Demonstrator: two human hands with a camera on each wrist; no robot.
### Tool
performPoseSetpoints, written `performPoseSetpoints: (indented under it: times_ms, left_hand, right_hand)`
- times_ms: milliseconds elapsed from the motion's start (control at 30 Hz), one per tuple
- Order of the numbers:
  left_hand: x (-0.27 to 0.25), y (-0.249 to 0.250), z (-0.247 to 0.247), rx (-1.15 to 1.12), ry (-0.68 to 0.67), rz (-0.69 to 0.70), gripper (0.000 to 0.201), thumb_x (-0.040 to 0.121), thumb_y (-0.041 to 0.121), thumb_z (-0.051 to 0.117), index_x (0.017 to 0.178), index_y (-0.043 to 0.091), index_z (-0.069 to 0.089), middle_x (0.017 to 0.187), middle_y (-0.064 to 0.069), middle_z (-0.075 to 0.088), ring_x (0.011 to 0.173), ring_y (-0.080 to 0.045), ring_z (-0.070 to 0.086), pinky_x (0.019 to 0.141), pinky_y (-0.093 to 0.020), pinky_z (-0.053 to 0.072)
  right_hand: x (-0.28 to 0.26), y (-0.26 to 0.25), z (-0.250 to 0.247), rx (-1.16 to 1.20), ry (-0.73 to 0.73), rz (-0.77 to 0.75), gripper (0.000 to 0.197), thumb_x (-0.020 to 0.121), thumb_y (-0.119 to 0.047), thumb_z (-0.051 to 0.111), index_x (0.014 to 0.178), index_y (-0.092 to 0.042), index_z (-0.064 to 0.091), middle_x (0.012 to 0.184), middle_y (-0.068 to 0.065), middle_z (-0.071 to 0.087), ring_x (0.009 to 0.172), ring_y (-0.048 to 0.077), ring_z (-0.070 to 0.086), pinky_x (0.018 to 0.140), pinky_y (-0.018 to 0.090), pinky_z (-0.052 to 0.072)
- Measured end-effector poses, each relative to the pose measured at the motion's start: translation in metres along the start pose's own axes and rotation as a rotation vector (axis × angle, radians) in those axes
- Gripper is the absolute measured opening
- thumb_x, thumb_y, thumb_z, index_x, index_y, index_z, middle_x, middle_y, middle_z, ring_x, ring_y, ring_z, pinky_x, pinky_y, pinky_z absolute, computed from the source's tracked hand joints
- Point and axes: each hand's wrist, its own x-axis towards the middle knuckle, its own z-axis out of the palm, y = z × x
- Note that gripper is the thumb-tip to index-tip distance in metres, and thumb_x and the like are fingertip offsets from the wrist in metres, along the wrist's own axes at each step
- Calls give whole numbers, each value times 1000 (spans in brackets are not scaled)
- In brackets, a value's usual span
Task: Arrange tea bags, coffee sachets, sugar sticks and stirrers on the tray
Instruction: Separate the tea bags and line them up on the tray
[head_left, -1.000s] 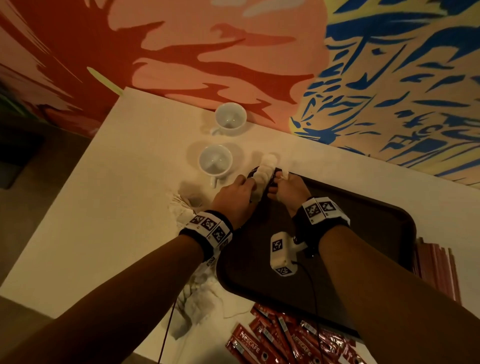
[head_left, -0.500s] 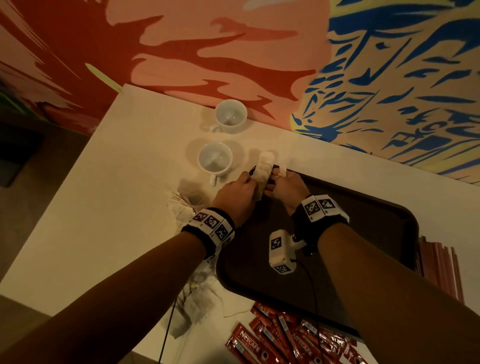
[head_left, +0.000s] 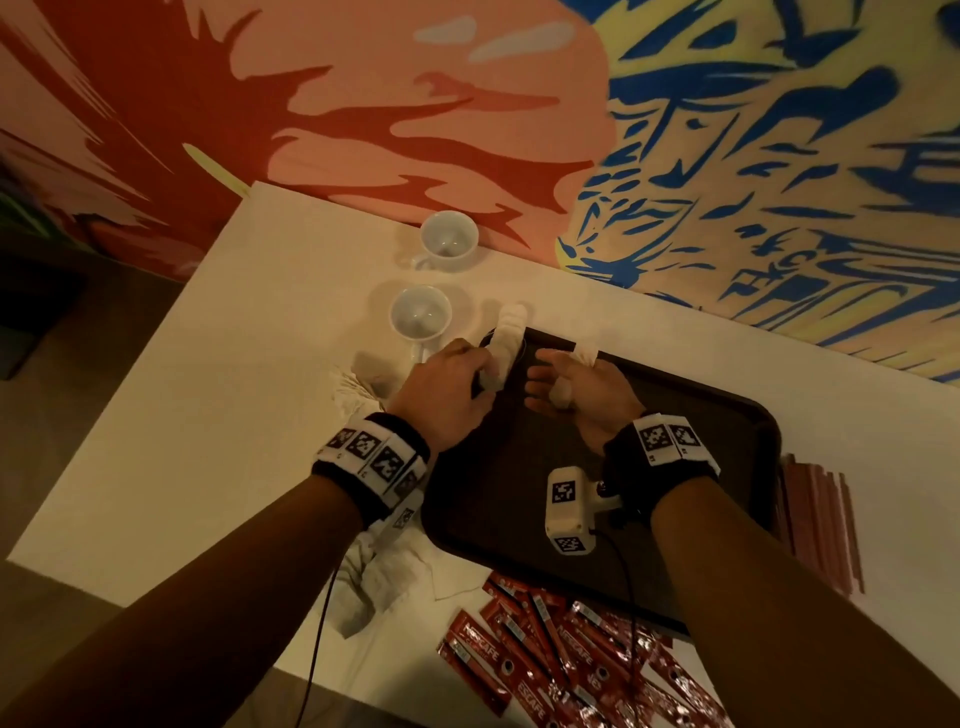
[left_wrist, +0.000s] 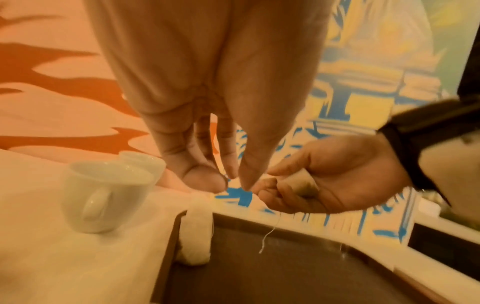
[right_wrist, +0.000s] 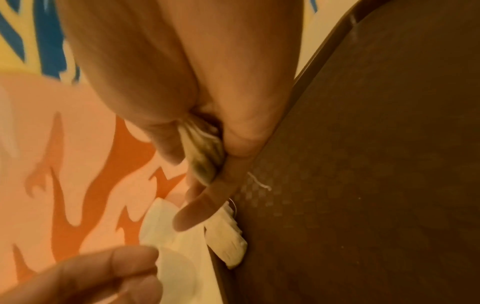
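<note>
At the tray's (head_left: 737, 415) far left corner, the right hand (head_left: 587, 395) grips a tea bag (left_wrist: 306, 186); the left hand (head_left: 447, 389) pinches its string beside a row of bags (head_left: 506, 338) across the rim. "NESCAFE" sachets (head_left: 545, 654) lie off the near edge, cups (head_left: 421, 317) beyond the corner.

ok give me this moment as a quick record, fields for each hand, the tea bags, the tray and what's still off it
left hand: at the tray's far left corner, fingertips pinched; a held thread cannot be confirmed
right hand: grips a tea bag, a thread dangling below it
row of tea bags: leaning over the tray's far left corner
tray: dark brown, on the white table
off the tray: red coffee sachets near edge, loose tea bags left, reddish sticks right
cups: two, white, beyond the tray
</note>
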Motion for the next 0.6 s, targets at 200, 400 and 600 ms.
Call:
performPoseSetpoints:
  times_ms: [200,400,600]
  left_hand:
    - [-58,43,-21,-397,-83,21,19,91,30,71,110,27,69,101,14,68,86,9,60,78,-20,49]
    - [-105,101,-29,-550,-69,111,24,91,28,72,114,31,67,100,13,68,90,3,63,71,-16,46]
    - [-146,141,-25,-584,-58,177,36,88,29,75,121,33,63,102,13,64,97,-9,65,73,-23,51]
  right_hand:
    - [-84,3,-33,400,-220,-49,39,100,-12,41,134,-2,57,124,21,66,113,33,65,86,38,61]
    - [-154,20,-62,365,-350,-114,36,102,-2,34,129,-2,59,120,18,72,105,29,73,87,44,61]
    - [-205,42,-91,152,-335,-276,21,101,-8,54,116,-3,67,110,11,75,104,26,72,81,39,63]
